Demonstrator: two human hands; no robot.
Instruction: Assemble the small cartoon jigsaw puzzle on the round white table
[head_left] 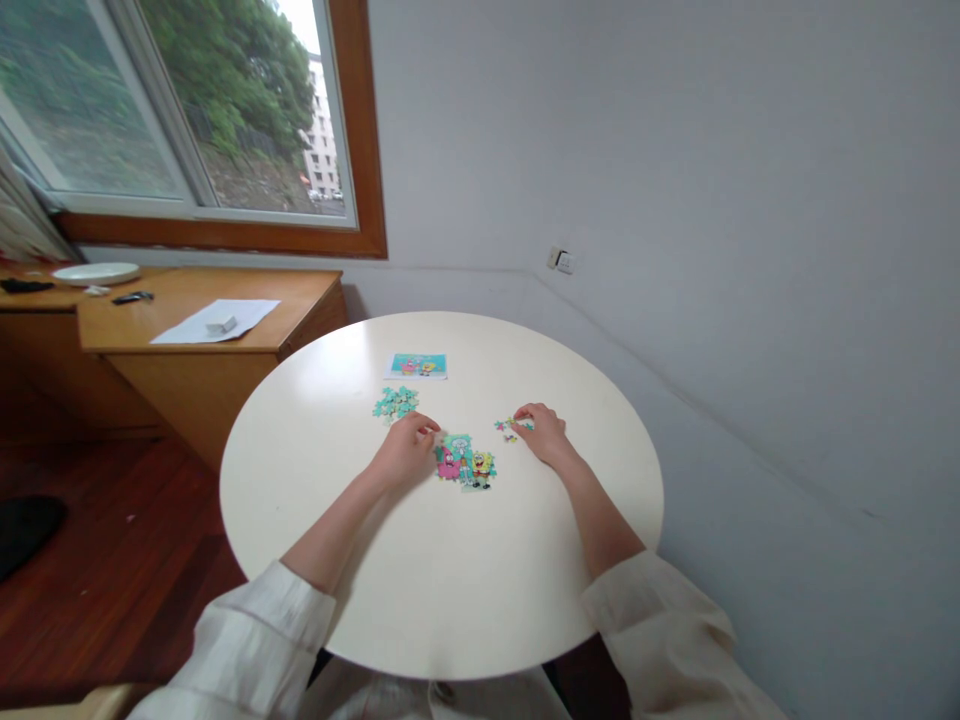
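Note:
A partly joined cartoon jigsaw (466,462) lies in the middle of the round white table (420,600). My left hand (409,447) rests at its left edge, fingers curled, fingertips touching the joined part. My right hand (541,430) lies to the right with its fingers pinched on a few loose pieces (510,428). A heap of loose teal pieces (395,403) sits behind my left hand. Further back lies a small reference picture card (418,365).
A wooden desk (247,345) stands left of the table under a window, bearing a sheet of paper (216,320), a white plate (96,272) and small dark items. Grey walls close the right side, with a wall socket (562,261). Dark wooden floor lies at left.

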